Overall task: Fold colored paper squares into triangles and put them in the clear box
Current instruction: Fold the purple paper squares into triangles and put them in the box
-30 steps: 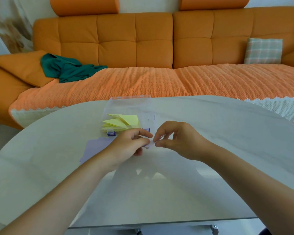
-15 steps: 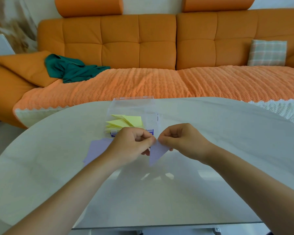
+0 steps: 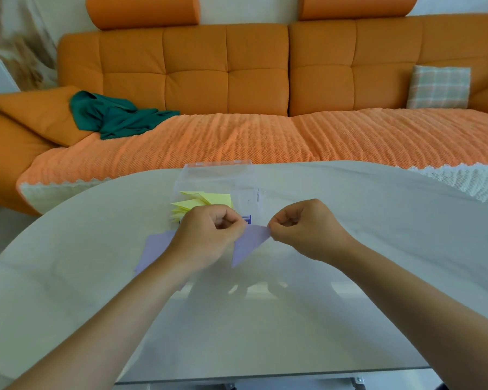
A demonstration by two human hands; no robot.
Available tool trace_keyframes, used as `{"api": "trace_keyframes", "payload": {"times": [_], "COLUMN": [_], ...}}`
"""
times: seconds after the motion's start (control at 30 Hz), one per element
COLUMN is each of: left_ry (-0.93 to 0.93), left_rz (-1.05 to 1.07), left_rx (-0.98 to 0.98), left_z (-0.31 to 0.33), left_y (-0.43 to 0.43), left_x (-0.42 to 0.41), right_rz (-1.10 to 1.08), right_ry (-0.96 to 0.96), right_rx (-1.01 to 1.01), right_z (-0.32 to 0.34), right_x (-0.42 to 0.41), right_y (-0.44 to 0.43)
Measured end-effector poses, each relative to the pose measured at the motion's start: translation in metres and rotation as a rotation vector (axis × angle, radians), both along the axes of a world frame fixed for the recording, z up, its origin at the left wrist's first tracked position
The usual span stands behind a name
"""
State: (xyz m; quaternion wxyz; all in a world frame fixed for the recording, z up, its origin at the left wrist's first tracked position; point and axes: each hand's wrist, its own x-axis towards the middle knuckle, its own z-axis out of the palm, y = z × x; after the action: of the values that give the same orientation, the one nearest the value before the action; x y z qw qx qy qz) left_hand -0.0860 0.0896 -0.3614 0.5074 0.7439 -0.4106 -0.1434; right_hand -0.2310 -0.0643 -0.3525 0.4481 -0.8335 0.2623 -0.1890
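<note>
1. A lilac paper triangle (image 3: 248,244) is held just above the pale surface (image 3: 378,206), directly in front of the clear box (image 3: 217,167). Its long edge is uppermost and one point hangs down.
2. The triangle's upper left corner is pinched by the left hand (image 3: 209,235), and its upper right corner by the right hand (image 3: 302,229). The other fingers of both hands are curled in.
3. A second earlier, only a sliver of lilac paper was seen between fingertips that almost touched. Half a second earlier, a narrow triangle was seen hanging between hands held close together.
4. The hands have since been drawn apart. The folded edge is now stretched between them, and far more of the triangle is shown.
5. From this it is judged that the fold has been made and its crease is being pulled tight. The piece has not yet been placed in the box.
6. Yellow triangles (image 3: 206,202) are already piled inside the clear box, towards its left side.
7. More lilac paper (image 3: 155,249) lies flat on the surface, partly hidden under the left forearm. It is taken to be squares waiting to be folded; how many cannot be told.
8. The remaining step for this piece is judged to be a short carry forward over the box's near wall.
9. Behind the surface, an orange sofa (image 3: 195,66) is seen, with a green cloth (image 3: 116,116) lying on it.
</note>
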Motion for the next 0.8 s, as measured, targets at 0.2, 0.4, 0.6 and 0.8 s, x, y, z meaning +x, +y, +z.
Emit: {"api": "trace_keyframes", "payload": {"times": [0.2, 0.4, 0.6, 0.8], "left_ry": [-0.053, -0.027, 0.047, -0.109], "left_rz": [0.02, 0.071, -0.038, -0.087], "left_rx": [0.04, 0.002, -0.008, 0.051], "left_z": [-0.005, 0.0, -0.005, -0.006], "left_y": [0.0, 0.004, 0.0, -0.003], "left_x": [0.0, 0.007, -0.007, -0.011], "right_rz": [-0.002, -0.057, 0.13, 0.162], "right_ry": [0.093, 0.081, -0.006, -0.011], "right_rx": [-0.072, -0.161, -0.045, -0.115], "right_z": [-0.007, -0.009, -0.004, -0.006], "right_x": [0.0, -0.003, 0.002, 0.004], "right_y": [-0.01, -0.016, -0.001, 0.006]}}
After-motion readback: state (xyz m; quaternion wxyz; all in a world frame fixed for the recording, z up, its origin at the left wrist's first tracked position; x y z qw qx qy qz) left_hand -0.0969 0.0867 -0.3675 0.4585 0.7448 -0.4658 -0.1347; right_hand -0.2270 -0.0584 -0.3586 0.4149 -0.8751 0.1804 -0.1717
